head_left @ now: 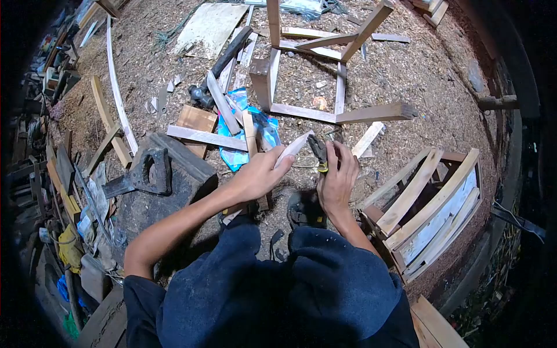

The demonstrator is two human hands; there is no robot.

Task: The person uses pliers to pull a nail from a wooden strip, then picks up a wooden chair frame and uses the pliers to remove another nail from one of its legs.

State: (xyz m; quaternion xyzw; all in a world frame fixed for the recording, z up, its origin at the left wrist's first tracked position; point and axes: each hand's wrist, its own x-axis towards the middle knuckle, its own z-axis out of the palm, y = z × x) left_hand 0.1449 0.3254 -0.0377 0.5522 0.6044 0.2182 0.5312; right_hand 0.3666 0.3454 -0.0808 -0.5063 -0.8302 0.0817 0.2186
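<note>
My left hand [262,176] is closed round a pale, pointed piece of wood [295,148] that slants up to the right. The fingers of my right hand [338,178] are closed on pliers [318,152] with dark jaws and a yellow mark on the handle. The jaws are at the tip of the pale piece; whether they grip it is too small to tell. Left of my hands, wood strips [208,137] lie across a blue plastic wrapper [235,155] and a brown board [196,123].
A wooden frame with legs [304,112] lies ahead on the chip-covered ground. To the right is a slatted wooden piece [432,203]. A hand saw [155,171] rests on a wood block [191,159] at the left. Scrap wood lines the far left.
</note>
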